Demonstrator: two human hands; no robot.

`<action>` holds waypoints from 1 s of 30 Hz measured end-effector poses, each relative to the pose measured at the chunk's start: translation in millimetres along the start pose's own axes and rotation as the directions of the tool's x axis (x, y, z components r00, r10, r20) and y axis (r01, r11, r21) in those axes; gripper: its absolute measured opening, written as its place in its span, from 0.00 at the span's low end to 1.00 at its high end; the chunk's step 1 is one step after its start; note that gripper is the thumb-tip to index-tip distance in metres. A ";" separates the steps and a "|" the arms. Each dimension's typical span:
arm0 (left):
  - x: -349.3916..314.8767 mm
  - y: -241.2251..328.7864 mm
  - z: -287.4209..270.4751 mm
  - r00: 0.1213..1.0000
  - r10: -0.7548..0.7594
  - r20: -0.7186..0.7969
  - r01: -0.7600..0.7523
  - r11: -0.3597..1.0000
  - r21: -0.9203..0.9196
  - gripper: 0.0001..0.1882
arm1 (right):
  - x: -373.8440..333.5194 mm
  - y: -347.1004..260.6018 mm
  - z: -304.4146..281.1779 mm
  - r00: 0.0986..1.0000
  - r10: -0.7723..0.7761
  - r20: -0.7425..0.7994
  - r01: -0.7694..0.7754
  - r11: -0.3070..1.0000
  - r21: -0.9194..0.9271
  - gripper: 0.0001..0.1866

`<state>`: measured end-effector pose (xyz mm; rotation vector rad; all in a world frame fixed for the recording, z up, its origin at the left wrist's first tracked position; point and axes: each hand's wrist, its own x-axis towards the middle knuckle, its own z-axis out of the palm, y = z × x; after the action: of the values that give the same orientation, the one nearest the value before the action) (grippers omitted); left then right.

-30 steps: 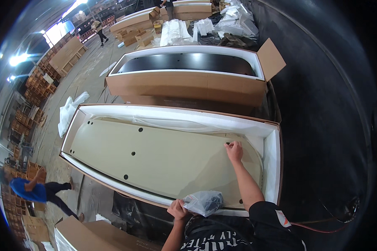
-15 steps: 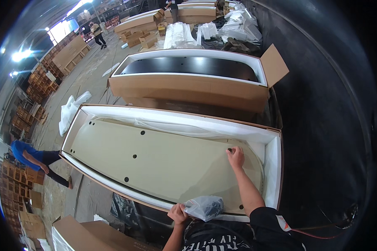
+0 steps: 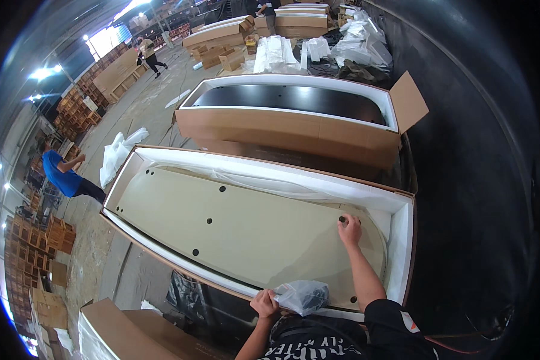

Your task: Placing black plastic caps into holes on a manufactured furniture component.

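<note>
At the far left, stacked brown crates [image 3: 60,234] stand along the floor, and a person in a blue top and dark trousers [image 3: 65,175] stands near them, in front of a crumpled heap of white plastic film [image 3: 120,155]. Below, at the lower left, is a brown cardboard box with raised flaps [image 3: 150,333]. Across the middle lies a long open cardboard box lined with white foam [image 3: 401,246], and inside it rests a long beige panel with a rounded right end [image 3: 258,234], lying flat, its face dotted with small dark round spots [image 3: 209,221]; whether these are holes or plugs, I cannot tell. At the box's near edge the left hand [image 3: 264,304] has its fingers curled tight, pinching the side of a clear plastic bag with dark contents [image 3: 303,298], which rests over the panel's near edge. Behind, a second long cardboard box with white foam edging [image 3: 288,129] holds a glossy black panel [image 3: 288,99]. Further right, the right hand [image 3: 350,229] reaches over the beige panel's right end, thumb and fingers pressed together on a small black round piece [image 3: 342,219] at the panel's face; whether it sits in the panel is too small to tell. Beyond, white plastic wrapping [image 3: 366,45] lies piled beside a black wall [image 3: 474,150].
</note>
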<state>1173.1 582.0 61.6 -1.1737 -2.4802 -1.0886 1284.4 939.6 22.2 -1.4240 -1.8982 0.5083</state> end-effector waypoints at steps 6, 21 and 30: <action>1.9 0.6 -0.5 1.000 -0.022 -0.019 0.022 1.000 0.001 0.12 | 9.3 5.8 2.7 0.982 0.152 0.114 -0.142 0.985 -0.093 0.10; -0.2 -0.7 -1.0 1.000 -0.019 -0.009 0.019 1.000 0.006 0.13 | 7.5 8.9 4.8 0.980 0.168 0.108 -0.162 0.985 -0.065 0.10; 0.1 0.5 -1.3 1.000 -0.011 0.000 0.011 1.000 -0.003 0.13 | 9.5 12.3 -3.0 0.986 0.072 0.150 -0.079 0.996 0.043 0.12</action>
<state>1173.2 581.4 62.8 -1.1618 -2.4891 -1.0961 1293.4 952.2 18.8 -1.4656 -1.9392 0.7100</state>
